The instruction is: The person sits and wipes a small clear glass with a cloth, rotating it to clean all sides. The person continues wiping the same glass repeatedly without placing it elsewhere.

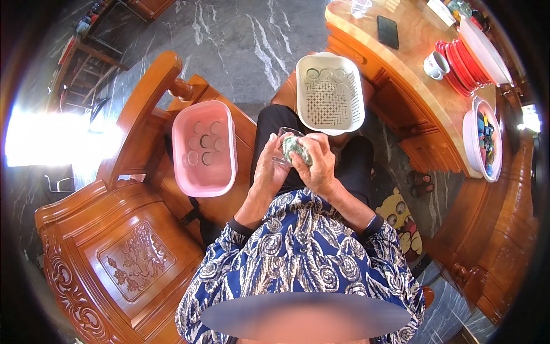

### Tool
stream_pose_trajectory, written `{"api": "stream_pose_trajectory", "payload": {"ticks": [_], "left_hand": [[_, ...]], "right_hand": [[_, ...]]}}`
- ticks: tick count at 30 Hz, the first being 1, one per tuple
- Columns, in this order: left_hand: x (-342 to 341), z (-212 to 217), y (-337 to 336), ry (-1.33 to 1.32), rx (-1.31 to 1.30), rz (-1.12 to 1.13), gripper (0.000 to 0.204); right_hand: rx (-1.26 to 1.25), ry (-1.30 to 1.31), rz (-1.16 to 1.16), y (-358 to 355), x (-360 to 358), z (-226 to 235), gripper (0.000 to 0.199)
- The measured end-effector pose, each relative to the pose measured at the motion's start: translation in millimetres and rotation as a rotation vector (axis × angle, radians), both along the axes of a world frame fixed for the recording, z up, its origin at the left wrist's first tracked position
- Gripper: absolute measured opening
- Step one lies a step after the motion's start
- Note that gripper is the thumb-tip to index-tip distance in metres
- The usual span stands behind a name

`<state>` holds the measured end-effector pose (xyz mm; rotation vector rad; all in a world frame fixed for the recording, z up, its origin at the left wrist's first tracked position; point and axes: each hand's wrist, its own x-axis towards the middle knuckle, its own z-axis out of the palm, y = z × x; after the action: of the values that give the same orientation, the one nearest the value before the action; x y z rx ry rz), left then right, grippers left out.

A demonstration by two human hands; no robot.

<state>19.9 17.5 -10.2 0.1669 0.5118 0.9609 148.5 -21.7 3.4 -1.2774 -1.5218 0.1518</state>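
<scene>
My left hand [269, 165] is closed around a small clear drinking glass [283, 134], held tilted above my lap. Pressed against that glass is a crumpled green and white cloth [294, 150], gripped by my right hand [320, 163]. To the left, a pink plastic basin [179, 127] holds several clear glasses [216, 127] on its bottom. Just beyond my hands stands a white slotted draining basket [359, 106], with several clear glasses [326, 74] grouped at its far end.
On the right, a curved wooden table [409, 60] carries a phone [388, 32], a white cup [436, 66], a stack of red dishes [458, 63] and a tub [471, 149] of small colourful items. A carved wooden seat [137, 255] is at the left. Slippers [420, 183] lie on the floor.
</scene>
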Motion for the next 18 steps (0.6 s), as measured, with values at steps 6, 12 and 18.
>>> {"api": "stream_pose_trajectory", "payload": {"ticks": [6, 12, 18], "left_hand": [[-7, -10, 0, 0.109, 0.128, -0.169, 0.043], [-14, -16, 2, -0.027, 0.042, -0.199, 0.059], [-11, -16, 2, 0.024, 0.015, -0.178, 0.054]], "right_hand": [[-0.059, 0.08, -0.096, 13, 14, -8, 0.027], [-0.252, 0.332, -0.188, 16, 30, -25, 0.019], [-0.14, 0.378, -0.15, 7, 24, -11, 0.022]]}}
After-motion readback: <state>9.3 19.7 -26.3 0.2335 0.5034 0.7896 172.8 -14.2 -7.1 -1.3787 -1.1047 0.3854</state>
